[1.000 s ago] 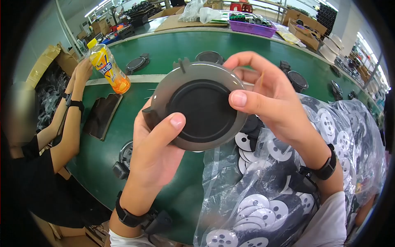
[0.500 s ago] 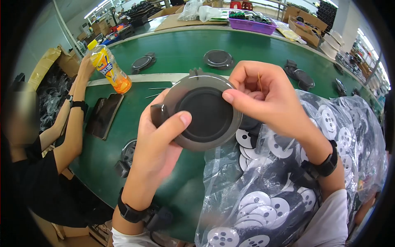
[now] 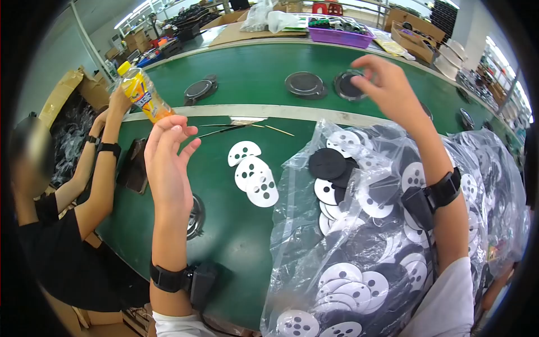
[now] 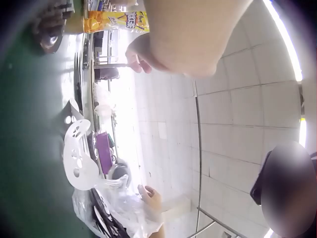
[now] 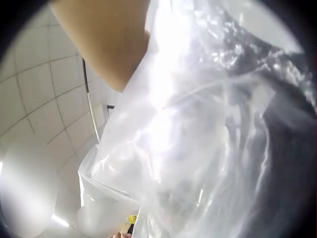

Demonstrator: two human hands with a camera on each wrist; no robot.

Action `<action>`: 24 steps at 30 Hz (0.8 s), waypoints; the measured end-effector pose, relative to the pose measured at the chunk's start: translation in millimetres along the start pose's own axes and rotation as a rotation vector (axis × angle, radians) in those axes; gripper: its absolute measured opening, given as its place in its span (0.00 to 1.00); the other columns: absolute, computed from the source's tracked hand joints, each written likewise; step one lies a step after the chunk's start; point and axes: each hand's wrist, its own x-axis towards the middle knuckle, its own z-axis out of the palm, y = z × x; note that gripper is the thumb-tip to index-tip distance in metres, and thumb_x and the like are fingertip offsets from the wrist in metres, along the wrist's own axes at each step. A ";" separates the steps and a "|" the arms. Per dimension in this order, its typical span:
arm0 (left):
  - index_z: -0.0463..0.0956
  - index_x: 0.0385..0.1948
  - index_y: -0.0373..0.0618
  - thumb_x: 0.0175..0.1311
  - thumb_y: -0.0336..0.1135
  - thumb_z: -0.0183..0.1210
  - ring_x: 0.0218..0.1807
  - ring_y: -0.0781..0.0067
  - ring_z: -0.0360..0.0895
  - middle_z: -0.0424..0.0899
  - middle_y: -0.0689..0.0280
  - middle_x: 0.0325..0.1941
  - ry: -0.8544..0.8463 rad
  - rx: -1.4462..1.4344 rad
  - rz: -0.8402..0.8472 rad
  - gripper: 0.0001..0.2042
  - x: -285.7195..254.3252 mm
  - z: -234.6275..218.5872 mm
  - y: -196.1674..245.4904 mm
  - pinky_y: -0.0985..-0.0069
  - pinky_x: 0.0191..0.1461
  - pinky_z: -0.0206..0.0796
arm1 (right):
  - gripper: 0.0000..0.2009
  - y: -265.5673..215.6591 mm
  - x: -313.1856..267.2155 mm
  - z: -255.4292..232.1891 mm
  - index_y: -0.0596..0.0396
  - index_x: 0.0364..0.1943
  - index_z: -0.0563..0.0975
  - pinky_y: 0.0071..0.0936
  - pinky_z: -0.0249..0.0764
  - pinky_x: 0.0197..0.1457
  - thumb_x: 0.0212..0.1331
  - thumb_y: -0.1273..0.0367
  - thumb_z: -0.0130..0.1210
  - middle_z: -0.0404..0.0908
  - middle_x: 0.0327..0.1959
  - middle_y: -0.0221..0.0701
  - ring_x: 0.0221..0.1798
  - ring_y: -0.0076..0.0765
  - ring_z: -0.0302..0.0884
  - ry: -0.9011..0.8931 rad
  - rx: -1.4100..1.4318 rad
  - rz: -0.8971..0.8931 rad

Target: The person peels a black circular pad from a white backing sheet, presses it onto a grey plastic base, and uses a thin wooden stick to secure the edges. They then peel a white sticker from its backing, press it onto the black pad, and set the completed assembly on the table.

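Note:
My left hand [image 3: 169, 168] is raised over the near side of the green table, fingers loosely bent and nothing in them. Below it, partly hidden by the wrist, lies a dark round part [image 3: 195, 216]. To its right sit several white discs with holes [image 3: 252, 174]. My right hand [image 3: 393, 92] reaches to the far strip, thumb and fingers spread apart. Its thumb overlaps the edge of a round grey lid-like part [image 3: 347, 85] with a dark centre. Another dark round part [image 3: 305, 84] lies left of that one.
A clear plastic bag [image 3: 297, 241] of black and white discs covers the front right. Thin sticks [image 3: 279, 130] lie by the pale dividing strip [image 3: 224, 112]. At left, another person's arm [image 3: 109, 163] is near a drink bottle [image 3: 143, 92] and a dark flat case [image 3: 133, 165].
The round part both hands held has gone to the far strip with the right hand. My left hand has let go and moved left, uncovering the white discs. The thin stick has left my right hand.

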 end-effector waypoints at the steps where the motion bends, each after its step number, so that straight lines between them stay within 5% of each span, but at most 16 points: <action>1: 0.70 0.37 0.43 0.60 0.34 0.47 0.44 0.74 0.70 0.72 0.68 0.37 -0.039 0.003 -0.010 0.08 -3.2 4.1 -0.9 0.72 0.50 0.61 | 0.13 -21.3 3.2 -6.9 0.62 0.36 0.76 0.27 0.71 0.35 0.50 0.66 0.56 0.76 0.23 0.37 0.28 0.32 0.74 -0.285 0.269 0.120; 4: 0.70 0.35 0.43 0.59 0.33 0.47 0.43 0.75 0.69 0.71 0.68 0.36 -0.090 0.052 -0.021 0.06 -8.4 12.3 -2.4 0.73 0.49 0.61 | 0.09 -63.4 -1.0 -15.5 0.62 0.30 0.78 0.27 0.71 0.33 0.48 0.69 0.54 0.78 0.26 0.37 0.26 0.32 0.75 -0.590 0.365 0.123; 7: 0.69 0.33 0.43 0.59 0.31 0.47 0.42 0.76 0.69 0.71 0.69 0.35 -0.129 0.057 -0.021 0.05 -11.4 16.3 -2.7 0.74 0.47 0.61 | 0.07 -64.5 -28.2 6.4 0.57 0.27 0.79 0.30 0.72 0.33 0.44 0.68 0.58 0.77 0.29 0.36 0.29 0.40 0.75 -0.564 0.322 -0.233; 10: 0.70 0.32 0.43 0.59 0.30 0.47 0.41 0.77 0.70 0.71 0.69 0.34 -0.149 0.090 -0.012 0.04 -13.8 19.1 -3.1 0.74 0.46 0.62 | 0.08 -87.1 -40.8 6.2 0.55 0.25 0.79 0.32 0.73 0.34 0.38 0.68 0.63 0.76 0.29 0.33 0.31 0.42 0.76 -0.615 0.138 -0.295; 17: 0.70 0.30 0.43 0.59 0.29 0.47 0.39 0.78 0.70 0.71 0.68 0.32 -0.231 0.102 -0.023 0.03 -19.2 24.7 -2.4 0.75 0.44 0.63 | 0.17 -92.1 -42.8 3.3 0.52 0.36 0.78 0.35 0.71 0.39 0.35 0.69 0.64 0.75 0.38 0.29 0.39 0.40 0.75 -0.832 -0.193 -0.296; 22: 0.69 0.29 0.42 0.59 0.28 0.47 0.39 0.77 0.70 0.71 0.68 0.32 -0.263 0.124 -0.006 0.03 -22.5 26.5 -1.8 0.76 0.44 0.63 | 0.18 -86.9 -32.3 0.0 0.53 0.36 0.78 0.34 0.71 0.38 0.36 0.67 0.65 0.78 0.37 0.31 0.40 0.41 0.76 -1.015 -0.177 -0.087; 24: 0.69 0.29 0.42 0.59 0.29 0.47 0.39 0.77 0.70 0.71 0.68 0.32 -0.279 0.119 -0.006 0.03 -22.9 26.6 -0.8 0.76 0.44 0.63 | 0.18 -83.4 -34.1 -0.1 0.54 0.36 0.78 0.34 0.71 0.39 0.36 0.66 0.65 0.78 0.36 0.32 0.40 0.41 0.76 -0.938 -0.198 -0.109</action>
